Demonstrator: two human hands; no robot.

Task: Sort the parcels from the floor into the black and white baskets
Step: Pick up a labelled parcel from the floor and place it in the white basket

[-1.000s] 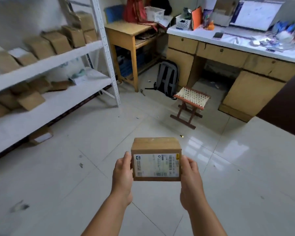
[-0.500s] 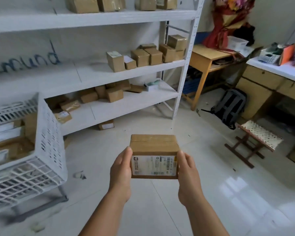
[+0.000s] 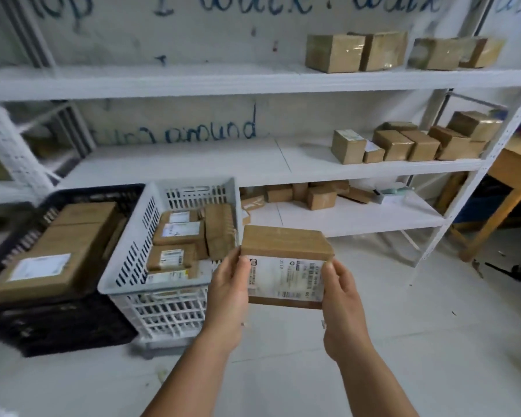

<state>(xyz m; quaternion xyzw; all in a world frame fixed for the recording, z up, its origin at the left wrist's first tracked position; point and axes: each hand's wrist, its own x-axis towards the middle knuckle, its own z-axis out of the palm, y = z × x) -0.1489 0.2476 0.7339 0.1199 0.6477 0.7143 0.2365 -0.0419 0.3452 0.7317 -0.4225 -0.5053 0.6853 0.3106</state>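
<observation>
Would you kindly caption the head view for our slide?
Both hands, left and right, hold a labelled parcel beside the white basket and black basket.

Matt brown cardboard parcel (image 3: 286, 245) with glossy paper label — perforated plastic white basket (image 3: 127, 266).

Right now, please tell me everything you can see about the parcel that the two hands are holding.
The parcel is a small brown cardboard box with a white printed shipping label on the face turned to the camera; the print is too blurred to read. It is held level in the air, beside the white basket, right of it and not inside. The left hand grips its left end, and the right hand grips its right end. Nothing else touches it.
</observation>
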